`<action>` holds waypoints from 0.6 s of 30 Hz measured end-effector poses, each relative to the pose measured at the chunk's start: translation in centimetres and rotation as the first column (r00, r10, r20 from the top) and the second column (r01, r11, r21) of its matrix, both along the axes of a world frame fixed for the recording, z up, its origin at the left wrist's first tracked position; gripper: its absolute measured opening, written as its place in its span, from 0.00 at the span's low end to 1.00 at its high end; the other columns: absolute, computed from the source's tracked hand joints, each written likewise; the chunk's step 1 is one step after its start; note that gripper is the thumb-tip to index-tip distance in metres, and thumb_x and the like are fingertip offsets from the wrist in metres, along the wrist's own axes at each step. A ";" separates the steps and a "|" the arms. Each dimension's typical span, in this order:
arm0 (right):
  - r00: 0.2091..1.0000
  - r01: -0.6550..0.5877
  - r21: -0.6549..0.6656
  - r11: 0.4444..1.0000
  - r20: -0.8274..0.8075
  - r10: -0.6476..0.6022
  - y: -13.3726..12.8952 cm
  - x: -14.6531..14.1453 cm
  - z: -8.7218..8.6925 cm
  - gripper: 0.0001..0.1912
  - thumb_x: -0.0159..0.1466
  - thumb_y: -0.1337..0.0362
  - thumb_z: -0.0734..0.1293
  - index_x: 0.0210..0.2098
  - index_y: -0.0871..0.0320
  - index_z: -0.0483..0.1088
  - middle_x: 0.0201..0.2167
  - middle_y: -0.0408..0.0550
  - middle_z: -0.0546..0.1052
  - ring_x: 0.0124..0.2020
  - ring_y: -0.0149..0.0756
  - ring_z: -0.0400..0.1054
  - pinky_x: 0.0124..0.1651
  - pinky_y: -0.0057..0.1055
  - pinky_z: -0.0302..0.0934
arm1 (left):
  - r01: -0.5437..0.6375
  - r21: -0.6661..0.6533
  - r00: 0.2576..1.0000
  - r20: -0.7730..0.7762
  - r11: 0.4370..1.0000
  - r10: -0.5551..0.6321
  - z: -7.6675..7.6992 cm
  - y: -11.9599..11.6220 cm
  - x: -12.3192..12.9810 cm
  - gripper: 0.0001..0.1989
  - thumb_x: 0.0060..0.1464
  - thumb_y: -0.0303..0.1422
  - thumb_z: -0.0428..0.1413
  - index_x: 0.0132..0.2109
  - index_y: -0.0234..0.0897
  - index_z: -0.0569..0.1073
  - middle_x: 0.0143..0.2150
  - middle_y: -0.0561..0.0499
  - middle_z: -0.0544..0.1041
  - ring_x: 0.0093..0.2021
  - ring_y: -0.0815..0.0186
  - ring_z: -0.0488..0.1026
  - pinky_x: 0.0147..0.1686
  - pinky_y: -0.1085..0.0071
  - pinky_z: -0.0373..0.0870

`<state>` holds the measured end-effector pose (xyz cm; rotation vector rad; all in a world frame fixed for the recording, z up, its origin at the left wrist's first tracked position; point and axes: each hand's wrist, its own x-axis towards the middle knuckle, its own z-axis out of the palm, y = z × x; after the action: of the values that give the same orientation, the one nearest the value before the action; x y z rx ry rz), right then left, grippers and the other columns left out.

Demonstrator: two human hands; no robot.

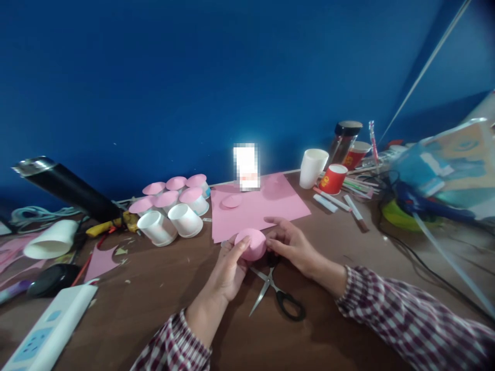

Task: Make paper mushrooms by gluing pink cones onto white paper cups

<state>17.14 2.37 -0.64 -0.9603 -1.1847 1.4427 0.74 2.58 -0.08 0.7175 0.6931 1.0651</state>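
My left hand (231, 273) grips a small pink paper disc (253, 248), its thumb pressed on the upper face. At the disc's right edge is my right hand (296, 247), with thumb and a curled finger closed at the rim and the index finger stretched out above. Black-handled scissors (267, 281) lie spread on the table just below both hands; one handle loop is partly hidden. Beyond the hands are pink paper sheets (259, 214) with a loose pink disc (232, 201) on top.
Left of the sheets, several upturned white paper cups (185, 220) stand, most topped with pink discs. A power strip (50, 330) and black flask (69, 188) lie farther left. To the right are a red cup (333, 179), markers (356, 212) and a glue gun (419, 198).
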 end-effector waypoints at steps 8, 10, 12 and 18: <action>0.996 -0.004 0.058 0.998 0.093 -0.001 -0.1 0.1 0.2 0.27 0.58 0.60 0.68 0.54 0.58 0.57 0.28 0.42 0.73 0.28 0.29 0.66 0.30 0.27 0.60 | -0.005 0.007 0.999 -0.054 1.000 0.006 0.0 0.0 0.1 0.12 0.49 0.31 0.61 0.41 0.30 0.74 0.37 0.46 0.78 0.36 0.66 0.73 0.39 0.70 0.69; 0.974 0.012 0.115 0.993 0.224 -0.038 0.0 0.5 0.7 0.21 0.60 0.60 0.67 0.49 0.59 0.60 0.30 0.44 0.73 0.30 0.31 0.67 0.32 0.29 0.60 | -0.049 -0.014 0.998 -0.050 0.999 0.049 0.1 0.0 0.1 0.12 0.47 0.31 0.62 0.41 0.31 0.74 0.37 0.47 0.77 0.36 0.66 0.73 0.39 0.71 0.69; 0.902 -0.032 0.175 0.984 0.429 -0.047 0.0 1.1 1.4 0.12 0.61 0.60 0.65 0.41 0.59 0.65 0.30 0.46 0.73 0.31 0.33 0.67 0.33 0.30 0.60 | -0.103 -0.048 0.994 -0.034 0.993 0.102 0.3 0.0 0.0 0.13 0.46 0.31 0.62 0.40 0.32 0.73 0.36 0.49 0.77 0.35 0.68 0.73 0.37 0.72 0.69; 0.470 -0.543 0.233 0.806 0.881 0.062 -0.6 2.6 3.5 0.18 0.51 0.54 0.73 0.37 0.58 0.71 0.38 0.49 0.73 0.39 0.41 0.65 0.41 0.35 0.59 | -0.196 -0.086 0.980 0.010 0.977 0.197 0.5 0.4 -0.4 0.12 0.45 0.32 0.63 0.37 0.33 0.71 0.31 0.52 0.76 0.30 0.70 0.72 0.31 0.75 0.67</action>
<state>19.79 1.81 2.82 -1.1320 -2.4624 0.7624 0.38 2.97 0.42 0.5734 0.8008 1.2137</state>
